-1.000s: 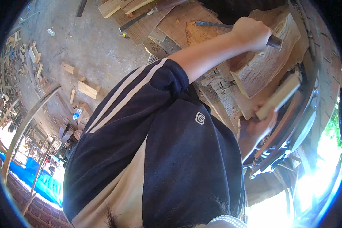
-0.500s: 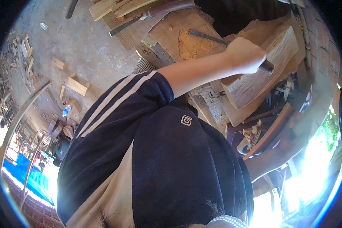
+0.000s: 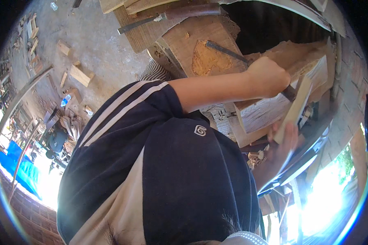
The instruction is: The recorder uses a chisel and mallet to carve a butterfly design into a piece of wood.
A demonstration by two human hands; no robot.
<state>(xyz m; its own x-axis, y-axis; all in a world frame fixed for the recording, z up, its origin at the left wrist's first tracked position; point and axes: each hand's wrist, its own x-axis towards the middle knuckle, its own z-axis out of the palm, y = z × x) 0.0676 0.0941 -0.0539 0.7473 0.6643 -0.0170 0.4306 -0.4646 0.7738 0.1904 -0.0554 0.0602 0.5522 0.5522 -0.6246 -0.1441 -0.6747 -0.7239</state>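
My left hand (image 3: 269, 77) is closed around the handle of a chisel (image 3: 227, 52). Its dark blade slants to the left, with the end over a rough orange-brown carved hollow (image 3: 208, 61) in a flat wooden board (image 3: 184, 43). The butt of the handle sticks out behind my fist. Blurred by motion, my right hand (image 3: 285, 139) grips a pale wooden striking bar (image 3: 296, 107), raised so that its upper part is against or right beside that butt. Exact contact cannot be made out. Below the two hands lies a large wood block (image 3: 259, 112).
A second chisel (image 3: 171, 17) with a brown handle lies across boards at the top. Wood offcuts (image 3: 81, 75) and a small plastic bottle (image 3: 66, 100) are on the floor at left. A dark opening (image 3: 274, 26) lies beyond the board. A curved pole (image 3: 18, 100) stands at far left.
My right hand has swung the bar up and leftward from below, to the chisel's butt. My left hand keeps hold of the chisel. The whole view has shifted slightly.
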